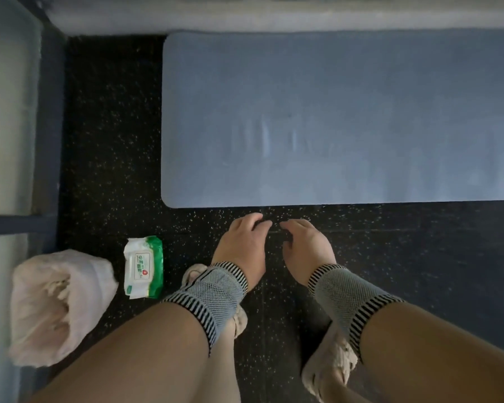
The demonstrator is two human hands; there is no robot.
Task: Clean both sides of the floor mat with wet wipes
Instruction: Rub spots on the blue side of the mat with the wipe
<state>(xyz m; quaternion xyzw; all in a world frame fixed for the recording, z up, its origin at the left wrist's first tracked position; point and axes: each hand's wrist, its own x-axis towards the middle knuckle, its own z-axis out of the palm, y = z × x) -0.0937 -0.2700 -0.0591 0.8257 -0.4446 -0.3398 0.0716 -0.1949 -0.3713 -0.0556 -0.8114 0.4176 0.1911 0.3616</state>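
A blue floor mat (332, 117) lies flat on the dark speckled floor, filling the upper right of the view. My left hand (243, 242) and my right hand (306, 245) hover side by side just below the mat's near edge, fingers loosely curled, holding nothing. A green and white pack of wet wipes (143, 267) lies on the floor to the left of my left hand, its lid closed. No wipe is in either hand.
A pale pink plastic bag (58, 306) sits open at the lower left beside the wipes. A glass panel with a dark frame (45, 141) runs along the left. A grey ledge (274, 21) borders the mat's far side. My slippered feet (329, 367) stand below.
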